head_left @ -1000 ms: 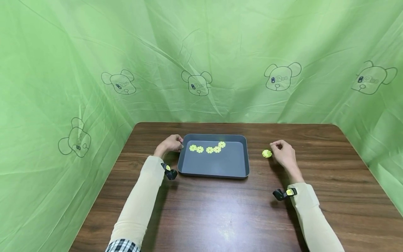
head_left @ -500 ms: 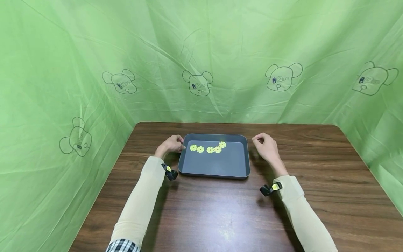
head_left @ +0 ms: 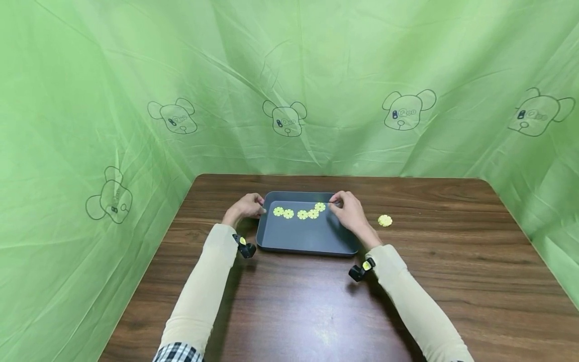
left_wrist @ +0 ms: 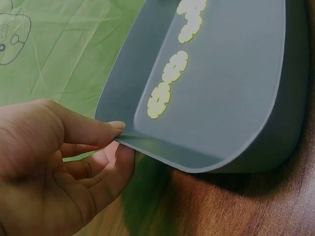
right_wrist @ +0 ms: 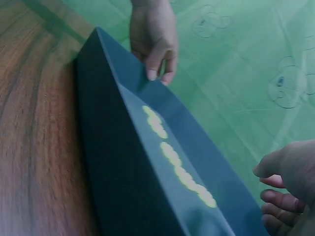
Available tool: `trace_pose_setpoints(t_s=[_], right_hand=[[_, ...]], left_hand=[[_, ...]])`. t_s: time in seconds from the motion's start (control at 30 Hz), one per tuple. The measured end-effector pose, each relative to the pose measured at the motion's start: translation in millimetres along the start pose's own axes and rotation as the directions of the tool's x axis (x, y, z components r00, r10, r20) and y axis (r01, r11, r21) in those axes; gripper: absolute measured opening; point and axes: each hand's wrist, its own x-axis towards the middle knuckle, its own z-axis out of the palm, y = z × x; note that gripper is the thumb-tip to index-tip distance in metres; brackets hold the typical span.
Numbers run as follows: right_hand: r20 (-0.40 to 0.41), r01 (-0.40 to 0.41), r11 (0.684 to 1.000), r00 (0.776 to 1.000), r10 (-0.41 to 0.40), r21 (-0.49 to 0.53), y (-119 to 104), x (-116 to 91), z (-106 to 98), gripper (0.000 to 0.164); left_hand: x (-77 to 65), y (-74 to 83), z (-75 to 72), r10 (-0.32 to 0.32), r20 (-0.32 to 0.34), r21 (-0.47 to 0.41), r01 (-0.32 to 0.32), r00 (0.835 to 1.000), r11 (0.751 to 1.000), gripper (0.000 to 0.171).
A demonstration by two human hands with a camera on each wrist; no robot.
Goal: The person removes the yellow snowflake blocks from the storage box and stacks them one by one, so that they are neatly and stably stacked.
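Note:
A dark grey rectangular tray (head_left: 312,241) lies on the table. My left hand (head_left: 246,206) pinches its left rim between thumb and fingers, seen closely in the left wrist view. Inside, toward the back, lie yellow notched discs: a pair of discs (head_left: 283,212) at left, and a row of three discs (head_left: 313,214) climbing to the right. Over the tray's right part hovers my right hand (head_left: 350,211), fingers curled, thumb and forefinger tips close together beside the rightmost disc. No object shows between those fingertips; one could be hidden.
To the right of the tray, a small pile of yellow discs (head_left: 385,220) sits on the brown wooden table (head_left: 452,241). A green cloth (head_left: 339,60) printed with bear heads hangs behind the table and along its sides.
My right hand has moved left, from beside the yellow pile to above the tray's right part. The left hand keeps its place on the rim; the discs in the tray lie as before.

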Motion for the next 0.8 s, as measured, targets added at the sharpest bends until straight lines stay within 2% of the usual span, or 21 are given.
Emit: trace_pose_setpoints(t_s=[0.23,0.43,0.8], right_hand=[[0.109,-0.037,0.998,0.993,0.042,-0.052,-4,9,21,0.023],[0.166,-0.076,0.99,0.981,0.096,-0.121,-4,12,27,0.029],[0.222,-0.019,0.959,0.971,0.085,-0.282,0,15,28,0.037]], left_hand=[[1.8,-3.1,-0.1,-0.003,-0.01,0.007,0.003,1.0,1.0,0.033],[-0.5,-2.0,0.3,-0.011,-0.006,-0.023,0.011,1.0,1.0,0.034],[0.5,-1.7,-0.1,-0.01,-0.001,-0.021,0.01,1.0,1.0,0.034]])
